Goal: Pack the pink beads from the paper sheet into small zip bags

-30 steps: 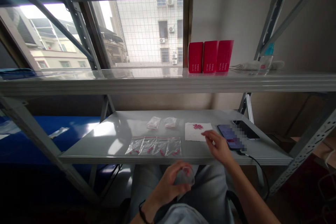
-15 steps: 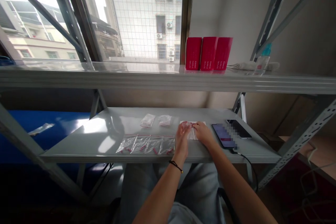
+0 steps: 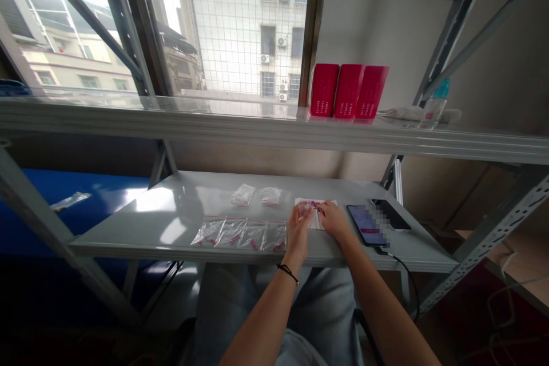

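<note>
My left hand [image 3: 297, 231] is closed around a clear plastic bag [image 3: 303, 206], with its fingers curled above the left part of a white sheet [image 3: 317, 222]. Small dark-red pieces [image 3: 315, 204] lie on the sheet between my hands. On the sheet's right side, the fingertips of my right hand [image 3: 333, 219] are drawn together at these pieces; what they pinch is too small to make out. To the left, several clear zip bags [image 3: 241, 234] lie in a row along the front edge, each with small red pieces at its bottom.
Two stacks of clear bags [image 3: 242, 195] lie behind the row. At the right are two phones [image 3: 365, 227], one with a cable [image 3: 403, 266]. Above runs a shelf [image 3: 240, 132] bearing red boxes [image 3: 325, 90] and a spray bottle [image 3: 436, 104]. Metal posts stand at both sides.
The view has shifted slightly. My left fingers have parted a little from my right hand, and more of the red pieces on the sheet show between them.
</note>
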### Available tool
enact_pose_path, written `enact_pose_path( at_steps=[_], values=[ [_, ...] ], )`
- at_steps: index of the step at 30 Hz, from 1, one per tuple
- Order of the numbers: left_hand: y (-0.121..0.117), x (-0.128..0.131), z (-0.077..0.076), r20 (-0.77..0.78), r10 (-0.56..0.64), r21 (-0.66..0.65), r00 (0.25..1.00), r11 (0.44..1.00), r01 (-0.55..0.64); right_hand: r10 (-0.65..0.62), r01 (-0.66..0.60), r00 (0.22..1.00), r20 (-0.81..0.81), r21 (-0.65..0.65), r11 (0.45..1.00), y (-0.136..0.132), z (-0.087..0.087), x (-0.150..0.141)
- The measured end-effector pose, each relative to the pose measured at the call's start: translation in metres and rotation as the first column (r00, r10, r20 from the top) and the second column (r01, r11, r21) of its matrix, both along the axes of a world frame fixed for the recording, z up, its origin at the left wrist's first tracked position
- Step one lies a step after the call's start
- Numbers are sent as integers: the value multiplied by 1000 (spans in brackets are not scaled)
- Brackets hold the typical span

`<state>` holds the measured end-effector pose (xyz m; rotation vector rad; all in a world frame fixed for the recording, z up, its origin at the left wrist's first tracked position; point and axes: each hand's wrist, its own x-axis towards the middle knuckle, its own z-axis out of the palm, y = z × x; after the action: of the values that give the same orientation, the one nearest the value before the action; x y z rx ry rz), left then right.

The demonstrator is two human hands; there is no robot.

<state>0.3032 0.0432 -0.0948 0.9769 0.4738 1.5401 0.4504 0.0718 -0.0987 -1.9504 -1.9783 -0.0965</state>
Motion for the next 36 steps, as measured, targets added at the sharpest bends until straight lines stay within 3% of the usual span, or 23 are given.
enact_pose_path(
  at_steps=[16,24,32,36],
  values=[
    [-1,1,-1,-81,28,6,996,1000,-28,6,-5,1000,26,-36,999,8,8,11],
    [-2,1,0,-88,27,-2,996,1000,-27,67,-67,998,0,-38,997,6,10,18],
    [-1,1,-2,-87,23,2,996,1000,-23,94,-94,993,-69,-8,996,7,3,18],
    [0,1,-4,-106,31,0,994,1000,-31,108,-103,984,-141,42,994,5,7,17]
  ],
)
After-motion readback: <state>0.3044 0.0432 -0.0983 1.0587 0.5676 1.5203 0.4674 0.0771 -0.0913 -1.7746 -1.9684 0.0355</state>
